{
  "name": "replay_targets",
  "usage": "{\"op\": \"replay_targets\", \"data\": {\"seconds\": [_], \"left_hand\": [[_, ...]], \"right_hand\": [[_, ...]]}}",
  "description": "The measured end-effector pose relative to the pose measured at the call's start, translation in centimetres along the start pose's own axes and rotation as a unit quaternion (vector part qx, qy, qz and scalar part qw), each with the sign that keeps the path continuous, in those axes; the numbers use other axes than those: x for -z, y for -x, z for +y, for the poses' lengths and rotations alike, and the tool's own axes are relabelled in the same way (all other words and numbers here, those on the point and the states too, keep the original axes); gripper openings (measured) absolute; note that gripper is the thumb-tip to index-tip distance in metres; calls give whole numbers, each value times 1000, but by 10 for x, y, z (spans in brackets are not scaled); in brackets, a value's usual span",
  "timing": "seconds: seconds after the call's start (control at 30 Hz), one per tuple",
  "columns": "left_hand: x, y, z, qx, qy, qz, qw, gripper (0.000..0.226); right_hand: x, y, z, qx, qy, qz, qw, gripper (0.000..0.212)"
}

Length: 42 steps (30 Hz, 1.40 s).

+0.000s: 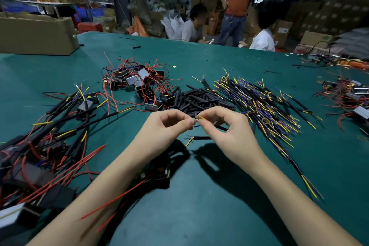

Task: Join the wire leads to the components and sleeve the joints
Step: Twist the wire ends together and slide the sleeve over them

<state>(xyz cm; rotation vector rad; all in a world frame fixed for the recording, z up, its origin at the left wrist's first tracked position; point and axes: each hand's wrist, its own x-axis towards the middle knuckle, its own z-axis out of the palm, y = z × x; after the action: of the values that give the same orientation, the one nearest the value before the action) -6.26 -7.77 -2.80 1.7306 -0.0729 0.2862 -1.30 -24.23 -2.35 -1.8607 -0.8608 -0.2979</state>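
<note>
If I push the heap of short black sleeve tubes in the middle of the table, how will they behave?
The black sleeve tubes are short, round and lie loose, so they would probably roll and scatter rather than move as one heap. They look thin and hollow, so likely very light. Neighbouring wire leads overlap the heap's edge and may drag along.

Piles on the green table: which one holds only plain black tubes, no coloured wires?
The heap of short black sleeves just beyond the hands, in the middle. The pile to its left has red leads and boxy components; the one to its right shows yellow and blue wire ends.
</note>
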Motion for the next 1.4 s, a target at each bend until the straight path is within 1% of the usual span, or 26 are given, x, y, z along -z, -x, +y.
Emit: {"op": "replay_targets", "data": {"seconds": [0.1,0.2,0.4,0.57,0.73,0.9,0.97,1.03,1.1,1.2,1.23,1.27,1.3,1.33,1.37,1.4], "left_hand": [[-1,0,0,-27,-31,1,999,8],[-1,0,1,-38,-41,1,998,8],[-1,0,3,-53,-63,12,997,7],[-1,3,6,-54,-75,2,996,7],[-1,4,9,-65,-106,15,992,10],[-4,5,12,-92,-133,24,987,10],[-3,5,12,-84,-129,21,988,10],[-2,4,12,-71,-124,15,990,12],[-1,3,11,-46,-111,2,993,15],[1,1,8,11,-70,-20,997,16],[1,0,8,29,-59,-26,998,15],[2,0,8,44,-48,-31,997,15],[2,1,9,52,-37,-35,997,15],[3,1,10,48,-30,-37,998,14],[3,2,10,29,-38,-35,998,12],[2,2,11,-4,-68,-26,997,10]], "right_hand": [[2,-2,0,-54,-61,-3,997,11],[3,-3,1,-66,-72,-26,995,14],[3,-3,0,-71,-84,-33,993,15],[4,-4,0,-67,-82,-28,994,15],[4,-3,-2,-62,-61,-27,996,8],[5,-3,-7,-3,2,-18,1000,10],[6,-2,-8,30,23,-9,999,11],[6,-1,-8,85,74,0,994,9],[5,-1,-7,161,162,9,973,5],[3,-1,-6,269,283,30,920,6],[3,-1,-5,291,307,36,905,6],[2,-1,-5,296,315,40,901,6],[1,0,-5,277,304,39,911,6],[1,0,-5,238,269,33,933,5],[0,0,-6,189,219,22,957,5],[0,1,-6,142,167,13,975,7]]}}
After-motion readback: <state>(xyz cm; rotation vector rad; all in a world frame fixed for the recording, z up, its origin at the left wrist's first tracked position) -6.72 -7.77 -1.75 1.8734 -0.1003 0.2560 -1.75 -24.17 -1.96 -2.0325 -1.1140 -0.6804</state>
